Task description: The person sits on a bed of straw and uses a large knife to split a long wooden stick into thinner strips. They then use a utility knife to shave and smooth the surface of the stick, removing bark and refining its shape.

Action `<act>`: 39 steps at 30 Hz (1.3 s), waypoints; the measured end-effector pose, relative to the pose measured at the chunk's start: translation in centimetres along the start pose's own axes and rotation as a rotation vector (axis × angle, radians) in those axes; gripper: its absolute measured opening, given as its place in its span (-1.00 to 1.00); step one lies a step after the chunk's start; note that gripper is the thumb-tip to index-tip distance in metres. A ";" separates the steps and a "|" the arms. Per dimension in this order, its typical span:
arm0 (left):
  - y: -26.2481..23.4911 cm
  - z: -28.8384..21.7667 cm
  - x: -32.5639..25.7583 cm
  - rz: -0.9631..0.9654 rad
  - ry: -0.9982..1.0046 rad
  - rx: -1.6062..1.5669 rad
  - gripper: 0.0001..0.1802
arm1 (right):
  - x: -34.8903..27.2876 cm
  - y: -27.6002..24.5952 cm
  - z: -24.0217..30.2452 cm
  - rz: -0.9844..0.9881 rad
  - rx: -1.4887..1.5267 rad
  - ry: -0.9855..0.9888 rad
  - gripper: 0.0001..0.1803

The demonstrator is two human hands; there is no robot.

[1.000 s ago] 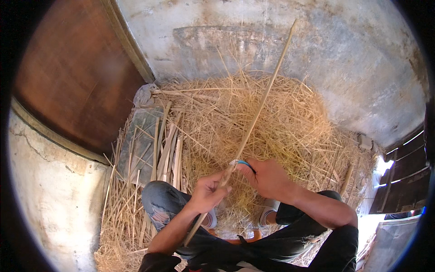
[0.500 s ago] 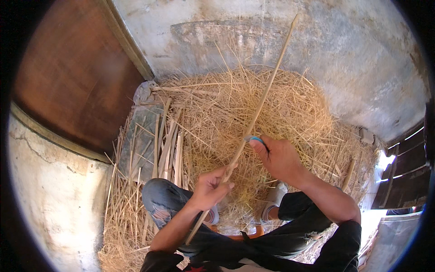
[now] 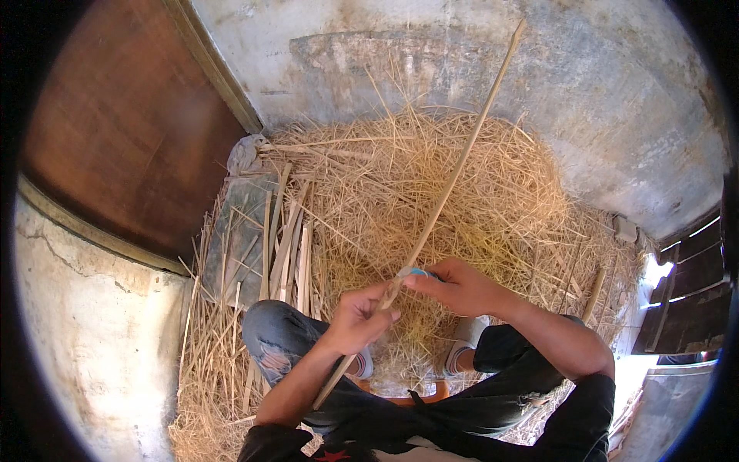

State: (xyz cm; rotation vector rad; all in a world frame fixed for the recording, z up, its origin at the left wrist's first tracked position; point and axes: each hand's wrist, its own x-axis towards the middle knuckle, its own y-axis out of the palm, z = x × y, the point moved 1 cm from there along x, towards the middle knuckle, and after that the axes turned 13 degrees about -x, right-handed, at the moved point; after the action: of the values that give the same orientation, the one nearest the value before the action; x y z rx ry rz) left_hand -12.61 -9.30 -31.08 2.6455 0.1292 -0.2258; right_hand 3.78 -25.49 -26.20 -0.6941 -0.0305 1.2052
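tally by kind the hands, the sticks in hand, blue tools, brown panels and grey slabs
Hands: 2 (left hand, right hand)
Held stick: 1
Blue tool: 1, partly hidden by the right hand
Brown panel: 1
Grey slab: 1
Total: 6

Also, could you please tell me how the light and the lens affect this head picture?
Head view: corners black, the brown panel bowed along its lower edge by the fisheye lens; light burns out the gap at right and glares on the left wall; the stick looks fairly sharp, the blue tool in the right hand shows little detail.
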 end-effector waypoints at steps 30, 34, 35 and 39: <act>1.3 -0.4 -0.9 0.155 -0.030 0.009 -0.44 | 0.2 -1.4 -1.4 0.459 -0.035 -0.046 -0.38; 0.7 0.0 -1.0 0.184 -0.058 0.132 -0.40 | -0.2 -1.5 -1.6 0.480 -0.060 -0.061 -0.40; 0.9 -0.1 -1.0 0.179 -0.044 0.106 -0.39 | -0.1 -1.6 -1.6 0.500 -0.089 -0.053 -0.41; 0.9 -0.1 -1.0 0.198 0.044 0.173 -0.36 | -0.4 -1.1 -0.9 0.513 -0.064 -0.061 -0.27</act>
State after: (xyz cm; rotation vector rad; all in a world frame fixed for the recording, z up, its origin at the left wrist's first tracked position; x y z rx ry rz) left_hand -13.48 -10.13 -30.35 2.8123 -0.1446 -0.1167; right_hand 4.88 -26.48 -26.21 -0.7451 0.0620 1.7232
